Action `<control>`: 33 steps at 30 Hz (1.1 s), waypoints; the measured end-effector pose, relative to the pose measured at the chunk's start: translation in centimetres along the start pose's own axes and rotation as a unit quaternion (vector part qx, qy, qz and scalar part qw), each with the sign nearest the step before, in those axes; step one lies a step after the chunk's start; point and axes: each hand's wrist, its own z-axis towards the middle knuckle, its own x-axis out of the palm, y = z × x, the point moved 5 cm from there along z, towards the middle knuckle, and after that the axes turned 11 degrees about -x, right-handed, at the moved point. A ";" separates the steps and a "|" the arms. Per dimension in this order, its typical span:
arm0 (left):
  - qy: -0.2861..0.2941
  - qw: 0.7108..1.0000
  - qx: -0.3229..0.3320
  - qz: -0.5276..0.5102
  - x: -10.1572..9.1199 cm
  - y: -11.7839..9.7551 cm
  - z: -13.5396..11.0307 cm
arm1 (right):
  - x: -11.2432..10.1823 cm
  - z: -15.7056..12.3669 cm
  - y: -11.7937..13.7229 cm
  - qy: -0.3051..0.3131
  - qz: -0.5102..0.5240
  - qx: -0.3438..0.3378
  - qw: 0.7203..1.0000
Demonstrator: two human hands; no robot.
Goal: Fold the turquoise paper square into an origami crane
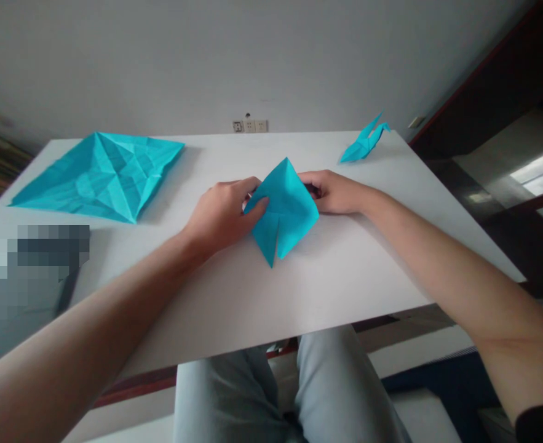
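Observation:
A blue folded paper (284, 203) is held up over the middle of the table, diamond-shaped, with a slit running up from its lower point. My left hand (227, 209) pinches its left corner, thumb lying on the front face and the fingers behind. My right hand (329, 192) is at the paper's right edge; its fingertips are partly hidden behind the sheet, closed against the back of it as far as I can see.
A creased, unfolded blue sheet (109, 178) lies at the table's left. At the far right stands a folded blue paper crane (366, 144). The white table (253, 314) meets a wall with sockets (249, 126). A pixelated object (17, 283) sits at the left edge.

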 end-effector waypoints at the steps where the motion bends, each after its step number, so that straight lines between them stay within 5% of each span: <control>1: 0.000 1.000 0.003 -0.002 0.0 0.0 0.0 | 0.1 0.0 0.0 -0.002 -0.001 0.006 1.000; 12: 0.005 1.000 -0.011 -0.025 0.2 -0.1 -0.2 | 0.0 -0.1 -0.3 -0.007 0.014 0.031 0.999; 33: 0.009 0.999 0.026 -0.028 0.7 0.3 -0.2 | -0.1 0.3 -1.2 0.033 0.017 -0.026 0.999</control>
